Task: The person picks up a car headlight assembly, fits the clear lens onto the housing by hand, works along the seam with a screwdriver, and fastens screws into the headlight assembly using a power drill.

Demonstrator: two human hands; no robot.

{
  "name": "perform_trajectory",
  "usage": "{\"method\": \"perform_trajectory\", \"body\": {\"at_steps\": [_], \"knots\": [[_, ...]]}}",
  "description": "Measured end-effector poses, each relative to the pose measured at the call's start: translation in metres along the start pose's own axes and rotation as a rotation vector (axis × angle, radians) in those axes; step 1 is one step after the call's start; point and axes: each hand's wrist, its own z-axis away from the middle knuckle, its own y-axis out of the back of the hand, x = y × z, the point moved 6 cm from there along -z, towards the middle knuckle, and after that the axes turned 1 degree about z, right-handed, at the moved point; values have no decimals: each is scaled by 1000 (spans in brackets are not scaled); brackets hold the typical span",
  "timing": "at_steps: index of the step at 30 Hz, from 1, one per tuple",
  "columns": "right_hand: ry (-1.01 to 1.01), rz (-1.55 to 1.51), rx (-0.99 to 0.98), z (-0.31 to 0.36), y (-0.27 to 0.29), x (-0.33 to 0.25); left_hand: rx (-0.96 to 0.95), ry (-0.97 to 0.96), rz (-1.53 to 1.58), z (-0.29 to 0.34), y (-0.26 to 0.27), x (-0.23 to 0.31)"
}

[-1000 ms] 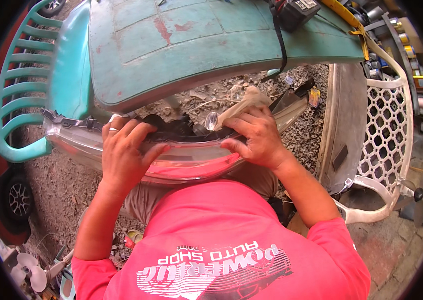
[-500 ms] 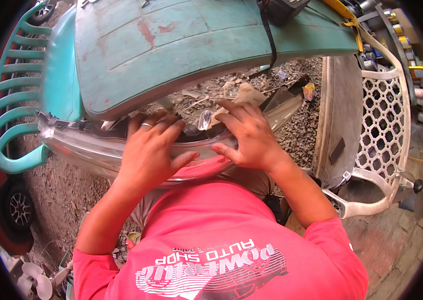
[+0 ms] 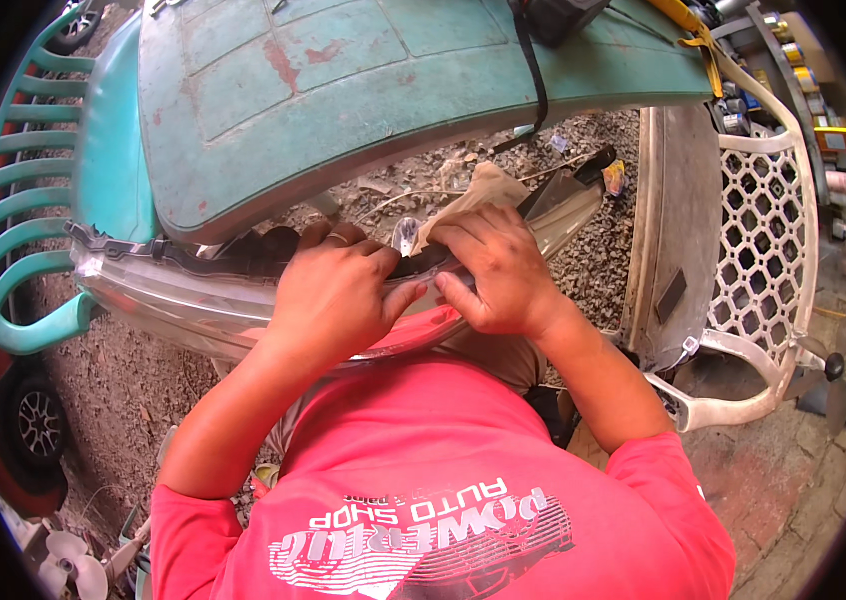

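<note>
A long car headlight (image 3: 168,295) with a clear curved lens and black inner edge lies across my lap. My left hand (image 3: 338,288) is closed over its upper edge near the middle, fingers hooked over the far side and thumb on the lens side. Close beside it, my right hand (image 3: 500,268) grips the same edge, thumb pointing toward the left thumb. Both sets of fingertips are partly hidden behind the rim. A beige cloth or paper piece (image 3: 491,185) and a small shiny bulb-like part (image 3: 406,236) show just beyond my hands.
A worn green table (image 3: 343,125) stands just ahead, bearing a dark tool (image 3: 561,18) with a hanging strap. A turquoise plastic chair (image 3: 113,150) is at left, a dirty white chair (image 3: 768,220) at right. Gravel (image 3: 608,245) covers the ground; a red vehicle's wheel (image 3: 40,420) is far left.
My left hand has slid right along the headlight's edge, nearer my right hand. The right fingers have curled down more tightly over the rim.
</note>
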Motion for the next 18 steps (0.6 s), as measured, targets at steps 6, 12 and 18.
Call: {"method": "perform_trajectory", "body": {"at_steps": [6, 12, 18], "knots": [[13, 9, 9, 0, 0, 1, 59, -15, -34, 2, -3, 7], [7, -26, -28, 6, -1, 3, 136, 36, -20, 10, -7, 13], [11, 8, -20, 11, -2, -1, 168, 28, -30, 15, -7, 15]]}}
